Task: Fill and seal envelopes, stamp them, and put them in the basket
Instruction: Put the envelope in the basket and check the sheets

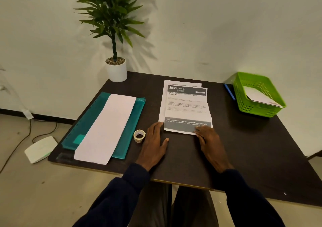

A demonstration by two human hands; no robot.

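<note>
A printed sheet (186, 105) headed "2940 KITCHEN" lies on the dark table, its near part folded up over the rest; more sheets lie under it. My left hand (154, 145) rests flat on the table, its fingertips at the sheet's near left corner. My right hand (209, 143) presses its fingertips on the folded near edge. A stack of white envelopes (108, 127) lies on a teal folder (135, 122) at the left. A small roll of stickers (139, 136) stands beside my left hand. The green basket (244, 103) at the far right holds a white envelope (259, 96).
A potted plant (116, 70) stands at the table's far left corner. A blue pen (229, 91) lies left of the basket. On the floor at the left are a white device (41, 149) and cables. The table's near edge (174, 183) runs above my knees.
</note>
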